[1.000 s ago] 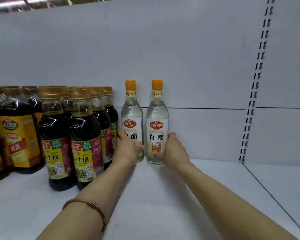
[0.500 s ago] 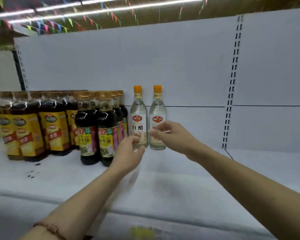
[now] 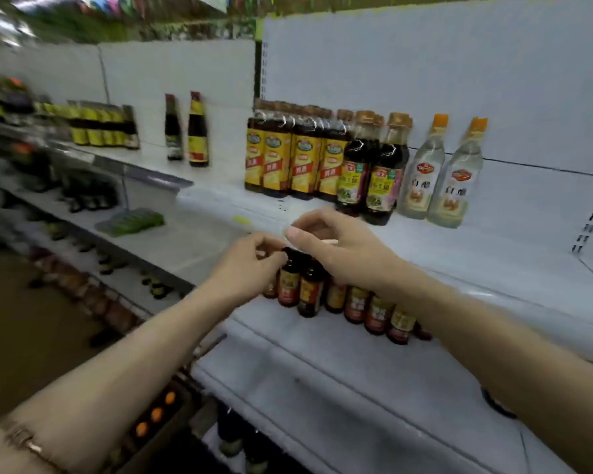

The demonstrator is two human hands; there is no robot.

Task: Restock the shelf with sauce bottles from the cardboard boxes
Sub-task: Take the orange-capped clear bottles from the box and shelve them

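Two clear vinegar bottles with orange caps, one (image 3: 421, 172) beside the other (image 3: 454, 186), stand on the white upper shelf (image 3: 493, 254), right of the dark soy sauce bottles (image 3: 380, 176). My left hand (image 3: 250, 265) and my right hand (image 3: 336, 248) hover close together in front of the shelf edge, away from the vinegar bottles. Both have loosely curled fingers and hold nothing. Several orange caps (image 3: 156, 413) show low down at the bottom left, in what looks like a box; blur hides its shape.
Yellow-labelled dark bottles (image 3: 288, 165) fill the upper shelf left of the soy sauce. A row of small dark bottles (image 3: 356, 302) stands on the lower shelf, partly behind my hands. Two tall dark bottles (image 3: 187, 131) stand further left. More stocked shelves run off to the left, blurred.
Both hands have let go of the two vinegar bottles and drawn back from the shelf. The view has pulled away and swung left, so the bottles now sit at the upper right.
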